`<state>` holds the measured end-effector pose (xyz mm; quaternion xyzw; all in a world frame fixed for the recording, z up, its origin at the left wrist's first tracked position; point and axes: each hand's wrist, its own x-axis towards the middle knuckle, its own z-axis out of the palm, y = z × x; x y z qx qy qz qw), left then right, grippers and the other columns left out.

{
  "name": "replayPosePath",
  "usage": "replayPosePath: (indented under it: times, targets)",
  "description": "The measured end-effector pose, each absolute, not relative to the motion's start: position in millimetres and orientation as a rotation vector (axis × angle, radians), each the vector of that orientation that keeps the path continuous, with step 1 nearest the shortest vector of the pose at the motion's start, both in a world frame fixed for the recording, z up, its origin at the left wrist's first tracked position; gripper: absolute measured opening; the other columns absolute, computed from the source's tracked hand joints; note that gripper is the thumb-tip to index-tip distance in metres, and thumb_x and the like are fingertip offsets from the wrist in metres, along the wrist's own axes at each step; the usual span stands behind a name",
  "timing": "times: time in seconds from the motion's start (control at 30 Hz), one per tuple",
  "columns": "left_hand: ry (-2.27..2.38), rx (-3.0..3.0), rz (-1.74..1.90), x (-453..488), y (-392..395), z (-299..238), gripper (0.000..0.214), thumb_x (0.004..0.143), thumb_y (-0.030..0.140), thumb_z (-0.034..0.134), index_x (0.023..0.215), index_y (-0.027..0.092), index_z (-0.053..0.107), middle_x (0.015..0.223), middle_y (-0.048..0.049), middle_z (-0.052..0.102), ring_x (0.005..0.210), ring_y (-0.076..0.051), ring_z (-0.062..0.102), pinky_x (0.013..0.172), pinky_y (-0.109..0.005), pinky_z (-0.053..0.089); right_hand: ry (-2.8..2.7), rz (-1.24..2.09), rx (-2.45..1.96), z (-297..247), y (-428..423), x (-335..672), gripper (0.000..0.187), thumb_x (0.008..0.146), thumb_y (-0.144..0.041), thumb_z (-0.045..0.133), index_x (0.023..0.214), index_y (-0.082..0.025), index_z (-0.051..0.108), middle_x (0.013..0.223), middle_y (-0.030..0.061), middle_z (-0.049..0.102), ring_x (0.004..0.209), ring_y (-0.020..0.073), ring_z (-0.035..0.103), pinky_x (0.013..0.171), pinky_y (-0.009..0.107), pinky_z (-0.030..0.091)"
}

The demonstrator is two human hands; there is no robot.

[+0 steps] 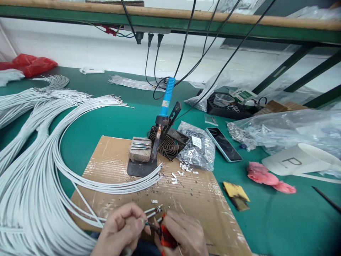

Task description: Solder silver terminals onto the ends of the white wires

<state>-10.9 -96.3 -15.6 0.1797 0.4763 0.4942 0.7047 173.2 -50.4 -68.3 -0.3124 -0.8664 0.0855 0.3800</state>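
My left hand (124, 227) is closed at the bottom middle, pinching the end of a thin cable between thumb and forefinger. Facing it, my right hand (183, 233) wraps round red-handled pliers (167, 237). Their dark jaws meet the cable end at my left fingertips; whether they are closed on it I cannot make out. Just beyond the fingers lie a few white cable ends (153, 212) with metal tips. A small white connector (154, 201) rests on the cardboard (202, 202) above them. Several more small connectors (174, 177) are scattered farther up.
A soldering iron (167, 96) with a blue handle stands tilted in its holder beside a block (140, 149). Thick bundles of white cables (34, 185) fill the left. A bagged pack (198, 145), a phone (223, 144), a yellow sponge (236, 192) and a paper cup (295, 160) lie rightward.
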Motion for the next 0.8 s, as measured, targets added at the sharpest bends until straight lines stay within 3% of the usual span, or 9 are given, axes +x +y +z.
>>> replayPosePath:
  times: [0.2, 0.43, 0.57, 0.8]
  targets:
    - [1.135, 0.387, 1.191, -1.1, -97.0, -21.9, 0.054, 0.056, 0.065, 0.091, 0.066, 0.016, 0.072, 0.044, 0.0129, 0.032, 0.041, -0.002, 0.015, 0.043, -0.018, 0.008, -2.026, 0.249, -0.892, -83.7, -63.4, 156.0, 0.025, 0.079, -0.007, 0.057, 0.062, -0.023, 0.049, 0.051, -0.0049, 0.047, 0.042, 0.0110, 0.043, 0.044, 0.027, 0.027]
    - [1.105, 0.304, 1.190, -5.9, -102.6, -31.8, 0.053, 0.056, 0.065, 0.091, 0.065, 0.016, 0.071, 0.042, 0.0144, 0.026, 0.040, -0.002, 0.010, 0.041, -0.017, 0.009, -1.673, 0.380, -1.165, -84.1, -48.9, 182.6, 0.043, 0.099, -0.007, 0.047, 0.060, -0.024, 0.041, 0.041, -0.0084, 0.039, 0.030, 0.0090, 0.038, 0.033, 0.019, 0.032]
    - [1.128, 0.352, 1.232, -4.4, -102.5, -26.4, 0.051, 0.062, 0.062, 0.090, 0.068, 0.016, 0.070, 0.048, 0.0133, 0.028, 0.044, -0.003, 0.014, 0.043, -0.019, 0.010, -1.836, 0.464, -1.120, -71.1, -49.2, 183.4, 0.041, 0.089, -0.012, 0.063, 0.056, -0.022, 0.043, 0.047, -0.0075, 0.041, 0.037, 0.0078, 0.039, 0.036, 0.020, 0.029]
    - [1.130, 0.405, 1.208, -5.2, -100.9, -17.7, 0.053, 0.064, 0.064, 0.088, 0.069, 0.015, 0.069, 0.048, 0.0118, 0.031, 0.045, -0.004, 0.015, 0.045, -0.020, 0.009, -2.043, 0.492, -0.935, -75.1, -61.2, 159.4, 0.033, 0.073, -0.009, 0.056, 0.056, -0.023, 0.032, 0.052, -0.0075, 0.034, 0.044, 0.0079, 0.032, 0.043, 0.025, 0.019]
